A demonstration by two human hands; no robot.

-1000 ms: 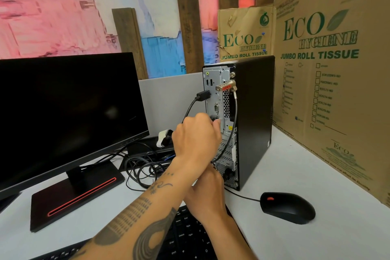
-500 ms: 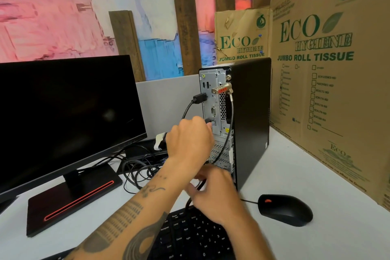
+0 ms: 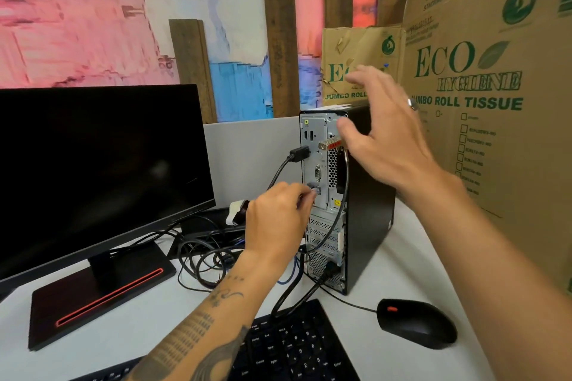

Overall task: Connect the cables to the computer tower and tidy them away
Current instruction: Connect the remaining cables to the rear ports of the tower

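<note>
The black computer tower [image 3: 370, 213] stands on the white desk with its silver rear panel [image 3: 322, 170] turned toward me. My left hand [image 3: 278, 223] reaches in from below and pinches a small cable plug [image 3: 315, 189] at a port halfway down the panel. My right hand [image 3: 382, 136] hovers by the tower's top rear corner with its fingers spread, holding nothing. A black video cable [image 3: 298, 153] is plugged in higher up. A metal lock fitting with a red mark [image 3: 330, 144] sticks out beside it. A black power cable [image 3: 328, 271] enters near the bottom.
A tangle of loose black cables [image 3: 207, 257] lies between the monitor stand [image 3: 102, 297] and the tower. The black monitor [image 3: 93, 164] fills the left. A keyboard [image 3: 294, 346] and mouse [image 3: 416, 323] lie in front. Cardboard boxes [image 3: 486, 93] wall off the right side.
My right hand has risen from low in front of the tower's base to its top rear corner and opened. My left hand has stayed at the mid-panel port.
</note>
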